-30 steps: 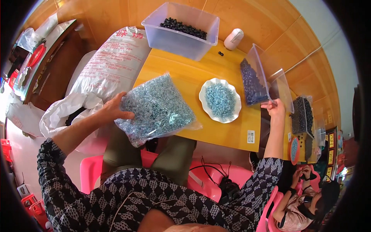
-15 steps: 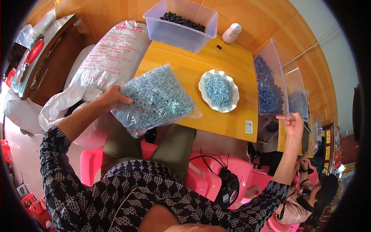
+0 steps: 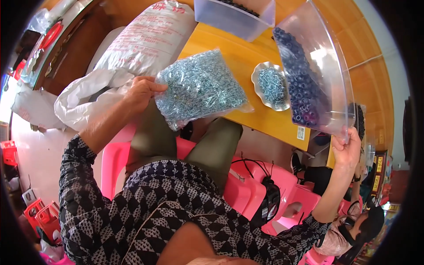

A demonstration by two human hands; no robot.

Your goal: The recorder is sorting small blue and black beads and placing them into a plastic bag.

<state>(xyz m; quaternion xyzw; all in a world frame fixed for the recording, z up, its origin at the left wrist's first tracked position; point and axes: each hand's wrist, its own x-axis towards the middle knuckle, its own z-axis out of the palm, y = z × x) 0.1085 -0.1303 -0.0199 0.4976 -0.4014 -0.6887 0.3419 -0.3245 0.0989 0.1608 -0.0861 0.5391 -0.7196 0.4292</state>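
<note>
My left hand [image 3: 142,92] grips the left edge of a clear plastic bag [image 3: 201,87] full of small blue-grey beads, held over the table's near edge. At the right, my right hand [image 3: 346,149] is closed on the near corner of a clear plastic bin [image 3: 329,57]. Dark blue ring-shaped beads [image 3: 300,77] lie heaped along the bin's left side, and the bin looks tilted. Partly behind it, a white wavy-rimmed plate [image 3: 259,93] holds a pile of small blue-grey beads [image 3: 271,85].
The yellow table [image 3: 212,39] carries a translucent tub [image 3: 234,20] of black beads at the back. White woven sacks [image 3: 148,39] stand at left. A black bag [image 3: 268,201] hangs by pink chairs [image 3: 238,187]. Another person [image 3: 349,229] sits at lower right.
The bin of blue ring beads has risen and tilted in my right hand, now overlapping the plate's right edge. My left hand still holds the bag. The whole view has shifted.
</note>
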